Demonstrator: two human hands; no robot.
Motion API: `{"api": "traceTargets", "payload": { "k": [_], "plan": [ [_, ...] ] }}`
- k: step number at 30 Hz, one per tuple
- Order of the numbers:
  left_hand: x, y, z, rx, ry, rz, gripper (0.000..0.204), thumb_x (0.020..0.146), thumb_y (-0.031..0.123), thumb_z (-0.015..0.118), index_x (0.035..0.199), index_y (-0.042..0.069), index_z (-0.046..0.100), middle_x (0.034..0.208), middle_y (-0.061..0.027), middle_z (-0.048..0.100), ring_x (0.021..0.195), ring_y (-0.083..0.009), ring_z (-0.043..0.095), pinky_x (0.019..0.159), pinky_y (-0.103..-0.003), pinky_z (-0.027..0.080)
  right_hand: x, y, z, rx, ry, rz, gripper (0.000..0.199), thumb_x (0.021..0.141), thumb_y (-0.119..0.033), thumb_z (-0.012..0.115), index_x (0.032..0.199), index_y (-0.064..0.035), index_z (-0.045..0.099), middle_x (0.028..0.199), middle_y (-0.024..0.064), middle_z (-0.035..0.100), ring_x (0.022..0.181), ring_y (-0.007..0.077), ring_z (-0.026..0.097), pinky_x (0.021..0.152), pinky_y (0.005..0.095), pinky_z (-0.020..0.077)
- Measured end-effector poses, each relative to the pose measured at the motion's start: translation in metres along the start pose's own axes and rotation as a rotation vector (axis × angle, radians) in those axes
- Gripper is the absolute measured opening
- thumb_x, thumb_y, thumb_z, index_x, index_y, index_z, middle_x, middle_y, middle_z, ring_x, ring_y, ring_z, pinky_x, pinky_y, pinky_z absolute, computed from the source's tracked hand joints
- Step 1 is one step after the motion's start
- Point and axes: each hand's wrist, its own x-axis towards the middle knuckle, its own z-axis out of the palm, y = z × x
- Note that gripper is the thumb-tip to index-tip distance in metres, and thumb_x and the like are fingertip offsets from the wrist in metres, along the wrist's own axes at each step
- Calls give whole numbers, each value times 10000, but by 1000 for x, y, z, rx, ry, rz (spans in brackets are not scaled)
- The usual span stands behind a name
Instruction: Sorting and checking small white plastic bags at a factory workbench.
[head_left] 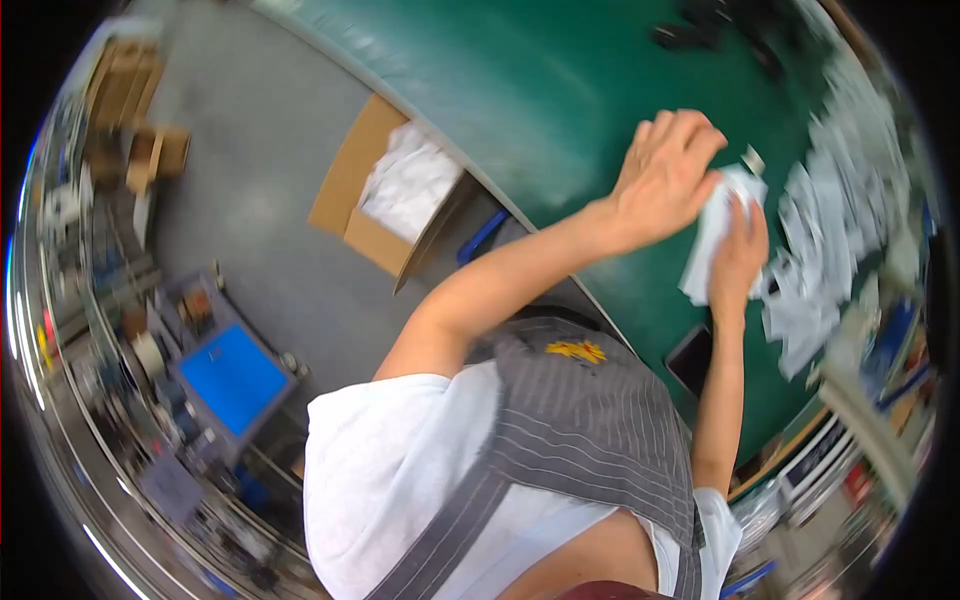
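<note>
My left hand [665,175] lies cupped over the top end of a white plastic packet [712,235] on the green table [560,110]. My right hand [742,252] grips the same packet from its lower right side. The packet is soft and crumpled, with a small pale cap or tag [752,160] sticking out near its top. Both forearms reach out from my body, which wears a white shirt and a grey striped apron [580,430]. The whole picture is tilted and blurred by motion.
A heap of several similar white packets [830,230] lies right of my hands. A dark flat device [690,358] rests near the table edge. On the grey floor stands an open cardboard box [385,195] with white bags, and a cart with a blue screen [235,378].
</note>
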Motion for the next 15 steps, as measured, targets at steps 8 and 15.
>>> {"api": "traceTargets", "payload": {
  "k": [8, 15],
  "plan": [
    [-201, -164, -202, 213, 563, -783, 126, 856, 27, 524, 963, 7, 588, 942, -133, 586, 884, -273, 570, 797, -351, 453, 29, -14, -16, -95, -8, -64, 324, 916, -54, 447, 1222, -34, 550, 1283, 176, 483, 1207, 319, 432, 1009, 391, 338],
    [-318, -350, -179, 774, -146, -766, 493, 761, -4, 564, 1243, -4, 460, 1255, -210, 471, 1183, -355, 439, 977, -441, 361, 152, -259, 32, 178, -311, -459, 365, 851, -93, 560, 1212, -46, 552, 1313, 167, 457, 1231, 326, 414, 1028, 418, 319]
  ]
}}
